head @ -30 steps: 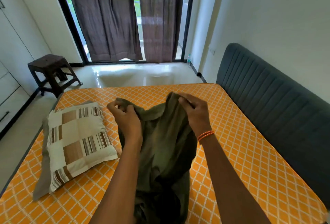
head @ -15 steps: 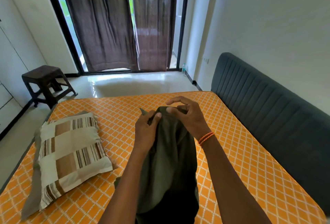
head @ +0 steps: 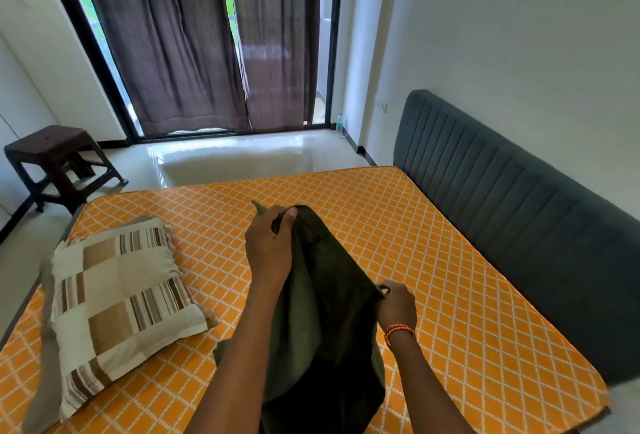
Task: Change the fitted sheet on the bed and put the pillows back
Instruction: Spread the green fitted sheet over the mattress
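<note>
Since half a second ago the right hand (head: 397,305) has dropped away from the left hand (head: 268,248), sliding down the sheet's (head: 329,298) edge toward the body, while the left stays high at the top of the cloth. Left fingers (head: 289,217) curl round the sheet's top corner, thumb pressed on the fold; right fingers are closed on the sheet's right edge, though the fingertips are tucked under and hard to make out. One dark green sheet hangs between the two hands over the mattress (head: 433,278), its lower end cut off by the frame's bottom edge, so how much is folded cannot be told. One checked pillow (head: 121,291) lies well left of the left hand, partly on a grey cloth whose shape is mostly hidden beneath it. Right of the right hand runs one padded headboard (head: 519,212). Beyond the fingers stand one stool (head: 52,156), two curtains (head: 180,42) and one small bottle (head: 340,124), too small to read.
</note>
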Available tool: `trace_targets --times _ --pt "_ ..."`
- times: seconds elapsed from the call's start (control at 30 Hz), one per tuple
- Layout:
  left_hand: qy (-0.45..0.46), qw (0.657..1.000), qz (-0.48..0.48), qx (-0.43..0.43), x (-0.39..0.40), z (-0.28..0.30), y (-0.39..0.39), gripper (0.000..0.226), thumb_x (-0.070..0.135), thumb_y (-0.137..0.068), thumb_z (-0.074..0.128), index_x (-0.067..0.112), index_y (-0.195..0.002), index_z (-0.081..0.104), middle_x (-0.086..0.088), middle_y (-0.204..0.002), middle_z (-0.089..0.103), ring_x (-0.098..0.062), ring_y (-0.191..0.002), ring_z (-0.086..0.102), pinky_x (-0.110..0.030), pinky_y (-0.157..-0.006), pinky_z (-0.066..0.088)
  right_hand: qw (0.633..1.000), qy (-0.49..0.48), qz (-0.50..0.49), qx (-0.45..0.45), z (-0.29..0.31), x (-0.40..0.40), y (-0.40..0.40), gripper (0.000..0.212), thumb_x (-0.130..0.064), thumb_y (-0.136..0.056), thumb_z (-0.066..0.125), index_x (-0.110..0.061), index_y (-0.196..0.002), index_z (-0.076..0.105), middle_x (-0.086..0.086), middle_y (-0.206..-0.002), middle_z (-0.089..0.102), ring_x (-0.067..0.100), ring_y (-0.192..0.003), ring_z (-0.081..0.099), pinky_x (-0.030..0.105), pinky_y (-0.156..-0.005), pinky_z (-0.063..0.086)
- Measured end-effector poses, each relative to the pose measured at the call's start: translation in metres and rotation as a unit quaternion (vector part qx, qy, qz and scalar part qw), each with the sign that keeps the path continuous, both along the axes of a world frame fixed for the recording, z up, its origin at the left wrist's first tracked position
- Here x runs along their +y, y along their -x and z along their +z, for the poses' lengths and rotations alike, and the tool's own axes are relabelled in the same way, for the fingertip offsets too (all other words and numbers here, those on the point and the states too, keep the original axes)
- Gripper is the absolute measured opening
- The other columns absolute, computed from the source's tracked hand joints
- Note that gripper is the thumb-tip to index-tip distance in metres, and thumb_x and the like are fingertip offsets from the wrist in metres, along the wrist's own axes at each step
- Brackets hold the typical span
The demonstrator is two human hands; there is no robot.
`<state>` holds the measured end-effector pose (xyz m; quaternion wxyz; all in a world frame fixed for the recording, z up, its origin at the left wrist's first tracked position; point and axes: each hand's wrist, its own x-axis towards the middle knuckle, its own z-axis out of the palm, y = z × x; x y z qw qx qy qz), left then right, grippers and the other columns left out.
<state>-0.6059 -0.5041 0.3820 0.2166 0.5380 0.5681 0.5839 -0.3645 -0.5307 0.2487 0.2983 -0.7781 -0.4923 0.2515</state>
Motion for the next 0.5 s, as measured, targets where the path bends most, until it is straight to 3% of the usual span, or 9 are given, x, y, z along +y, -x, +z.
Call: trace_targets --times 0.1,0.17,0.23,0.3,0.37,0.43,0.5 --pt "0.018 0.998 -0.060 -0.006 -0.001 0.001 -0.008 0.015 0.028 -0.105 0.063 0.032 -0.105 0.077 0.011 -0.099 0.075 -0.005 -0.094 0.067 -0.027 -0.080 0.049 0.998 -0.014 0.052 -0.022 0.012 0.002 0.012 0.038 -0.034 -0.085 0.079 -0.034 -0.121 0.068 -0.005 -0.106 0.061 0.022 -0.104 0.061 0.041 -0.084 0.055" --pt "0.017 0.996 -0.083 -0.038 -0.004 0.002 -0.015 0.024 0.023 -0.108 0.058 0.027 -0.121 0.077 0.002 -0.108 0.077 -0.013 -0.100 0.070 -0.031 -0.091 0.054 0.991 -0.082 0.107 -0.019 0.035 0.003 0.029 0.056 -0.036 -0.085 0.079 -0.037 -0.137 0.057 -0.009 -0.123 0.052 0.015 -0.119 0.047 0.040 -0.097 0.046" --pt "0.003 0.995 -0.091 -0.051 -0.006 0.004 -0.018 0.032 0.012 -0.110 0.052 0.024 -0.128 0.075 0.000 -0.105 0.076 -0.019 -0.093 0.069 -0.033 -0.089 0.053 0.971 -0.158 0.175 0.037 0.066 0.002 0.046 0.067 -0.025 -0.086 0.079 -0.037 -0.145 0.048 -0.012 -0.136 0.047 0.009 -0.126 0.039 0.030 -0.104 0.037" --pt "-0.017 0.995 -0.090 -0.034 -0.008 0.008 -0.016 0.038 0.003 -0.107 0.053 0.026 -0.127 0.076 0.010 -0.119 0.076 -0.009 -0.109 0.070 -0.031 -0.093 0.055 0.945 -0.202 0.246 0.069 0.092 -0.001 0.058 0.080 -0.018 -0.085 0.078 -0.041 -0.150 0.038 -0.014 -0.150 0.041 0.008 -0.136 0.034 0.022 -0.109 0.030" --pt "-0.034 0.996 -0.082 -0.015 -0.011 0.012 -0.013 0.041 0.001 -0.104 0.056 0.030 -0.123 0.077 0.014 -0.119 0.076 -0.004 -0.109 0.070 -0.029 -0.091 0.058 0.932 -0.224 0.282 0.049 0.103 0.001 0.066 0.095 -0.026 -0.084 0.080 -0.040 -0.159 0.024 -0.015 -0.161 0.032 0.010 -0.146 0.029 0.026 -0.117 0.025" --pt "-0.041 0.996 -0.076 -0.005 -0.012 0.015 -0.013 0.038 0.002 -0.103 0.060 0.032 -0.119 0.078 0.014 -0.113 0.077 -0.002 -0.101 0.071 -0.029 -0.086 0.059 0.929 -0.229 0.289 0.039 0.104 0.006 0.075 0.092 -0.040 -0.086 0.078 -0.041 -0.160 0.024 -0.016 -0.159 0.038 0.011 -0.144 0.037 0.036 -0.120 0.029" --pt "-0.051 0.996 -0.074 0.002 -0.014 0.014 -0.014 0.033 0.005 -0.102 0.062 0.027 -0.119 0.080 0.013 -0.112 0.078 -0.003 -0.101 0.071 -0.032 -0.086 0.060 0.930 -0.238 0.275 0.057 0.103 0.012 0.084 0.067 -0.040 -0.092 0.073 -0.040 -0.152 0.042 -0.012 -0.145 0.057 0.013 -0.130 0.055 0.044 -0.112 0.045"
